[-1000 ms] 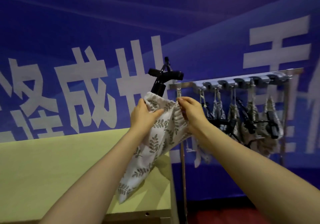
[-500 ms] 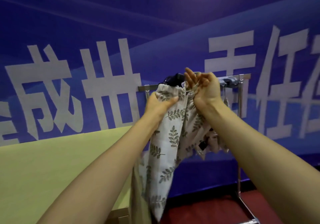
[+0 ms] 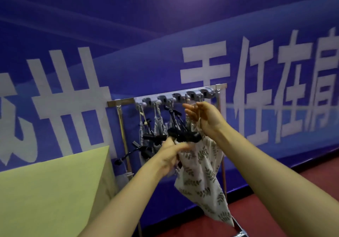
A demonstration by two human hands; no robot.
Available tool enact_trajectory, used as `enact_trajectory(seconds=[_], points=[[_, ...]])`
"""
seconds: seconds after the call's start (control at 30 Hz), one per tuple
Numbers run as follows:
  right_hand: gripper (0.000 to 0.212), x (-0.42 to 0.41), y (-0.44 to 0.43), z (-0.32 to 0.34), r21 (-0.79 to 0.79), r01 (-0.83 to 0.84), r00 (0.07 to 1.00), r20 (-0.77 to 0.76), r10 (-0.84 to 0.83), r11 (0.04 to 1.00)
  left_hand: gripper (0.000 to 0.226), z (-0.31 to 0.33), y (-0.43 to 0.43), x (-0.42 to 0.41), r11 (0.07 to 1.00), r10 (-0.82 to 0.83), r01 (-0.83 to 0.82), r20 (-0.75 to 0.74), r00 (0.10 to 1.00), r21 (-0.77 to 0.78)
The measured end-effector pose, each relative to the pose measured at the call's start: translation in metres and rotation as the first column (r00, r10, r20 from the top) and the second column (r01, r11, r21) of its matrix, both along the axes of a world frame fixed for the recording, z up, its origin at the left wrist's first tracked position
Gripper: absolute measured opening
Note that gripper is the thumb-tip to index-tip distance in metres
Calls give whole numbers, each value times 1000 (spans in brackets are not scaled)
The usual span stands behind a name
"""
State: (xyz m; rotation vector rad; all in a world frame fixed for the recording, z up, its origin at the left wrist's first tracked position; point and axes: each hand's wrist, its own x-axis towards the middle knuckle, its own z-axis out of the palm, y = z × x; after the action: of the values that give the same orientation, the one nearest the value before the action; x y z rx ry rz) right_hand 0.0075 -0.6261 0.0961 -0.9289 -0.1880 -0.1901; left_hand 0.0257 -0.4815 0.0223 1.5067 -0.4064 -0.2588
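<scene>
Your left hand's (image 3: 170, 154) grip was clenched on the gathered neck of the white leaf-printed cloth drawstring bag (image 3: 201, 172), taking its weight under the black plastic gadget (image 3: 183, 136) poking out. Your right hand (image 3: 207, 119) pinched the pale drawstring cord (image 3: 199, 114) up by the grey hook rail (image 3: 183, 95), likely to loop it on. The bag hung right of the yellow-green bench (image 3: 55, 191).
</scene>
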Motion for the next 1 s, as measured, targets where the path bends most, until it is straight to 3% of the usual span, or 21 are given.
enact_trajectory(seconds=[0.07, 0.17, 0.33, 0.4, 0.47, 0.5, 0.63, 0.9, 1.0], points=[[33, 10, -12, -9, -26, 39, 997, -61, -40, 999, 64, -4, -12, 0, 990, -104, 91, -117, 988, -111], [32, 23, -27, -24, 16, 35, 993, -112, -33, 999, 52, -9, -36, 14, 982, -46, 2, -227, 973, -189], [27, 44, -54, -42, -52, 39, 990, -136, -46, 998, 65, -23, -78, 37, 990, 119, -132, -182, 976, -57], [24, 54, -68, -45, -113, 57, 986, -147, -74, 992, 85, -25, -93, 44, 988, 156, -155, -135, 978, 22], [24, 59, -82, -47, -196, 78, 982, -156, -110, 978, 112, -26, -104, 55, 962, 186, -182, -1, 982, 201], [24, 61, -90, -48, -237, 86, 980, -154, -125, 968, 114, -25, -110, 60, 944, 182, -196, 74, 980, 264], [23, 72, -123, -46, -375, 134, 976, -110, -188, 917, 85, -20, -140, 74, 954, 73, -142, 255, 964, 264], [19, 120, -175, -21, -673, 160, 967, -40, -251, 722, 48, 3, -204, 124, 975, 52, -110, 281, 958, 195], [21, 152, -188, -11, -749, 178, 965, 6, -262, 638, 46, 12, -220, 152, 986, 49, -100, 340, 939, 134]])
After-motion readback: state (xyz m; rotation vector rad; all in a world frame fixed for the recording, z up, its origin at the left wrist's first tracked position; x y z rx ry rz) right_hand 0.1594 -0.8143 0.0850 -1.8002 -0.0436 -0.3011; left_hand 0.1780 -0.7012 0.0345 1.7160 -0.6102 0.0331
